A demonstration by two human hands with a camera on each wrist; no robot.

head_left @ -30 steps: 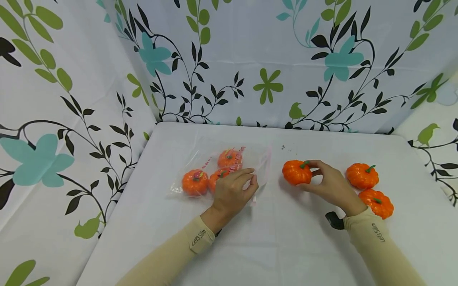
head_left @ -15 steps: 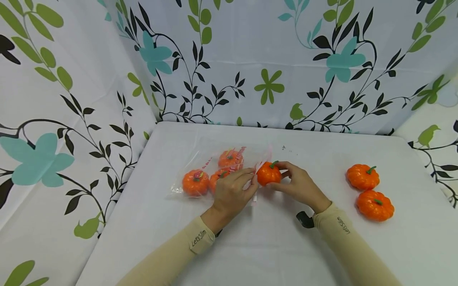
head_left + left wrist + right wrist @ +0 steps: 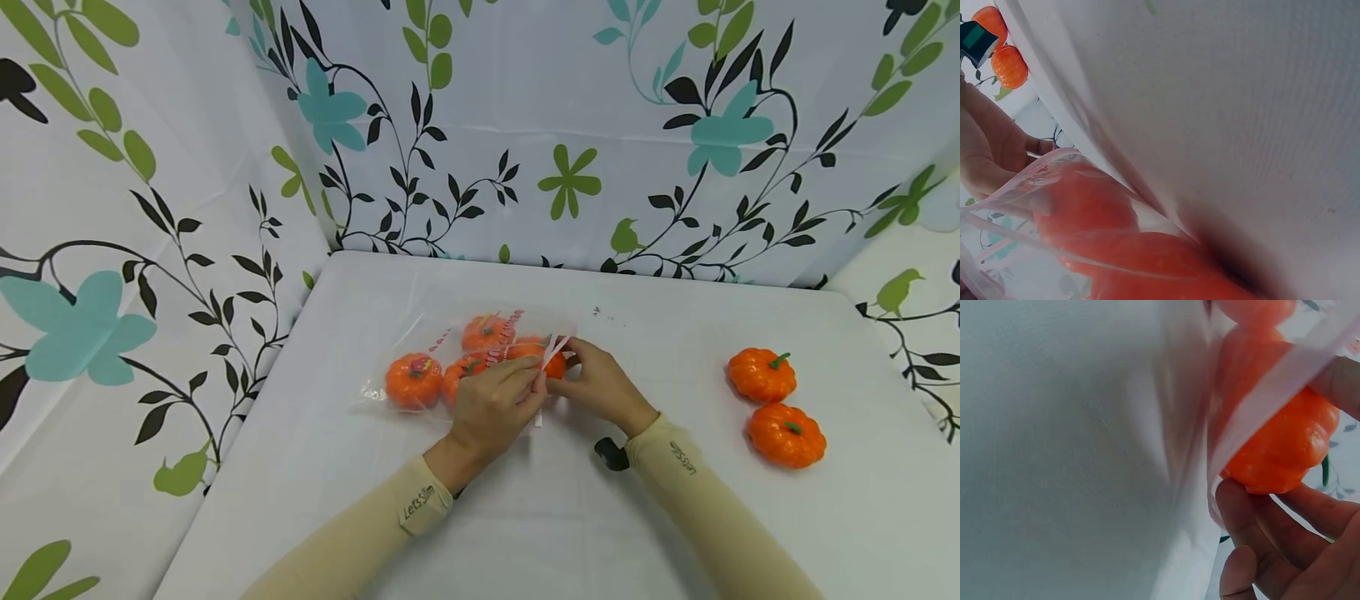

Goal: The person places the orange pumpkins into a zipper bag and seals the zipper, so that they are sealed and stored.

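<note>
A clear zip bag [image 3: 375, 390] with red print and a pale pink rim lies on the table, its mouth towards the right. Three toy pumpkins [image 3: 413, 381], orange with green stems, are inside. My left hand [image 3: 493, 408] pinches the bag's rim near the mouth and lifts its upper layer. With my right hand [image 3: 603, 387] I grip another pumpkin [image 3: 1288, 444] between thumb and fingers, partly inside the mouth. In the right wrist view the pink rim [image 3: 1260, 412] crosses over this pumpkin. The left wrist view shows it red through the plastic, against another pumpkin [image 3: 1160, 269].
Two more orange pumpkins, one behind [image 3: 760, 375] and one in front [image 3: 786, 436], stand on the white table [image 3: 675, 317] at the right. A patterned curtain [image 3: 465, 125] hangs behind the table and along its sides.
My right hand has carried the pumpkin left from beside the bag into its mouth. My left hand has stayed at the rim. The two pumpkins at the right have not moved.
</note>
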